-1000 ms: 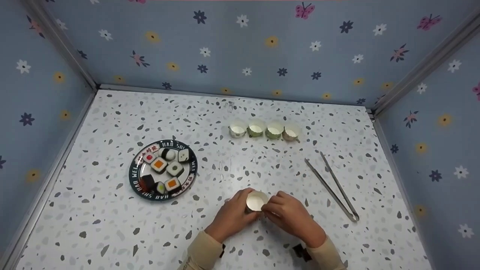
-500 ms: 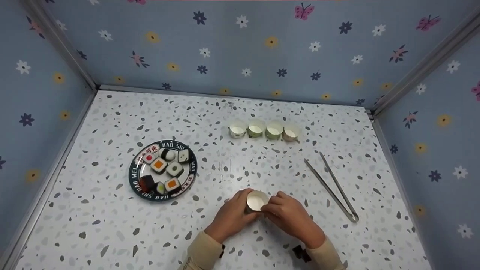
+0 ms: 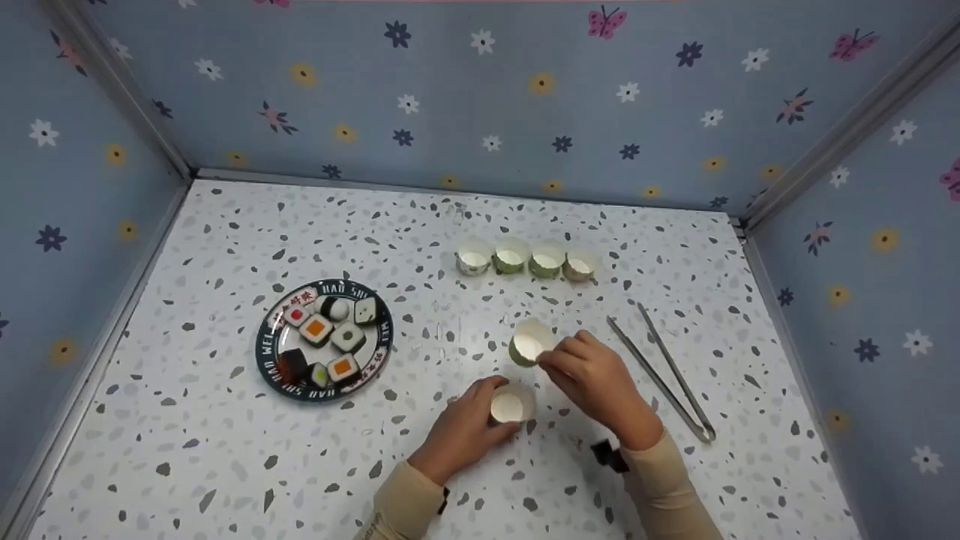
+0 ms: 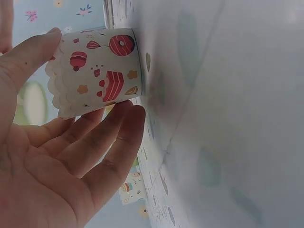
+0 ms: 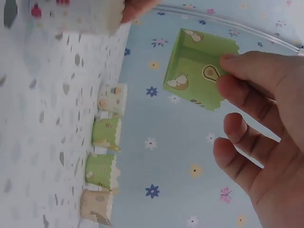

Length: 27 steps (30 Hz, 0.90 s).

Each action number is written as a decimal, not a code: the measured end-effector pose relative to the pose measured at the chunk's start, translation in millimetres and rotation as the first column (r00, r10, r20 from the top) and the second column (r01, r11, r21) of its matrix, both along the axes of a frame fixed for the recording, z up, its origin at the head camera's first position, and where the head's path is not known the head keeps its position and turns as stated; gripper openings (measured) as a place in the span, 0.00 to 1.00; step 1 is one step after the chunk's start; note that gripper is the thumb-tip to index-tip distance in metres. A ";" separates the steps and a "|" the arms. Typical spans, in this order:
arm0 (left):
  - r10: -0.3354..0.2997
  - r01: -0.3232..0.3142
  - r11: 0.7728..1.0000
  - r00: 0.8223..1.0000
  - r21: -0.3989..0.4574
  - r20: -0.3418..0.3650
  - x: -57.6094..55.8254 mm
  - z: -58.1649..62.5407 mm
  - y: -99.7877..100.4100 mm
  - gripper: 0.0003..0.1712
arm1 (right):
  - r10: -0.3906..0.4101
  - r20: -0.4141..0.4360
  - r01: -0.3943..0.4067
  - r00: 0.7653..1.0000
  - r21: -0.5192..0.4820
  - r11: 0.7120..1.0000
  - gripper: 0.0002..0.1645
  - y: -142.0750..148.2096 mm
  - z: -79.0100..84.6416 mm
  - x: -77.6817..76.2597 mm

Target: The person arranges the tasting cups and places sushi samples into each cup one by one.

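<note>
A green paper cup (image 5: 197, 69) is pinched in the right hand (image 3: 600, 382), a white paper cup (image 4: 97, 71) held in the left hand (image 3: 463, 431).
In the head view, the green cup sits right of and below centre, its rim between right thumb and forefinger, the other fingers apart from it; the white cup is at lower centre, left thumb on its rim and fingers curved around its far side; four paper cups (image 3: 509, 260) line up at upper centre of the surface (image 3: 225, 450), tongs (image 3: 660, 381) lie at right, and a plate (image 3: 264, 349) of sushi pieces (image 3: 316, 328) is at left.
</note>
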<state>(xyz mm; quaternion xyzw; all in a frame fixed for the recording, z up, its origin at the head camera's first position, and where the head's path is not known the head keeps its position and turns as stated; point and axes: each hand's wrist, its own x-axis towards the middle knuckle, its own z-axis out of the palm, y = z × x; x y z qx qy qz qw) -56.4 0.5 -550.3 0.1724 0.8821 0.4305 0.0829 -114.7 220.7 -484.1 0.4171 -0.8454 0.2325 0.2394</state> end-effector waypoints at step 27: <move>-0.005 0.005 1.000 1.000 0.022 0.007 -0.3 -1.3 -2.0 0.36 | -0.146 0.169 0.103 0.975 0.236 0.966 0.03 -71.1 -56.7 -117.1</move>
